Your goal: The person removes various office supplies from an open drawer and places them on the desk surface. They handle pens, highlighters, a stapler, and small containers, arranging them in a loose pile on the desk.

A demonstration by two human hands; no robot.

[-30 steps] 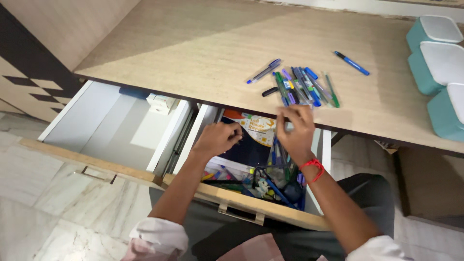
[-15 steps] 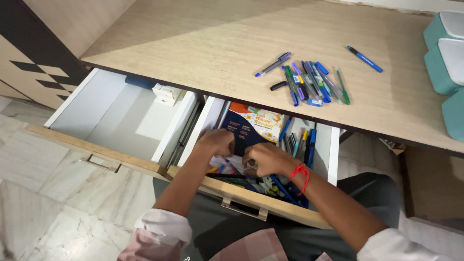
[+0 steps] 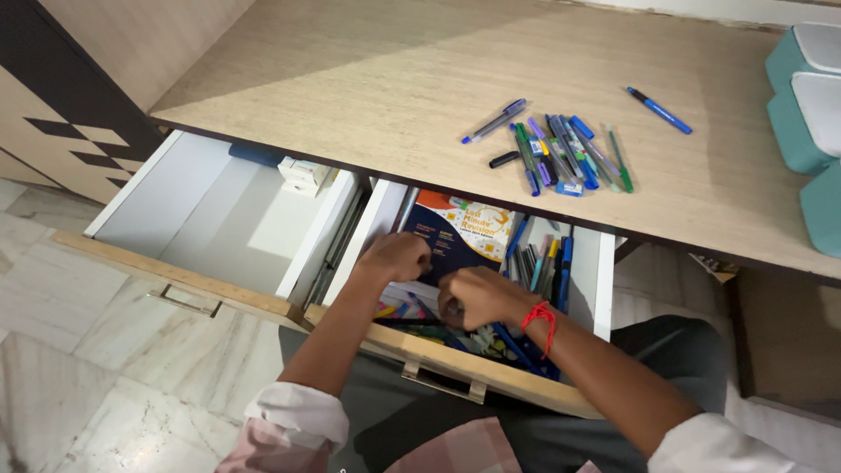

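Both my hands are down inside the open right drawer (image 3: pixel 491 375). My left hand (image 3: pixel 394 257) is curled at the left edge of a dark blue book (image 3: pixel 460 229) lying in it. My right hand (image 3: pixel 477 296), with a red thread at the wrist, has its fingers bent into a clutter of pens and small stationery at the drawer's front. What either hand grips is hidden. More pens (image 3: pixel 545 258) lie along the drawer's right side. On the desk top (image 3: pixel 394 79) above lies a bunch of pens (image 3: pixel 561 153).
A lone blue pen (image 3: pixel 659 110) lies apart on the desk. Teal containers with white lids (image 3: pixel 810 114) stand at the right edge. The left drawer (image 3: pixel 201 210) is open too, with a small white box (image 3: pixel 302 173) at its back. Marble floor lies below.
My right hand came down from the bunch of pens on the desk into the right drawer. My left hand stayed in the drawer by the book.
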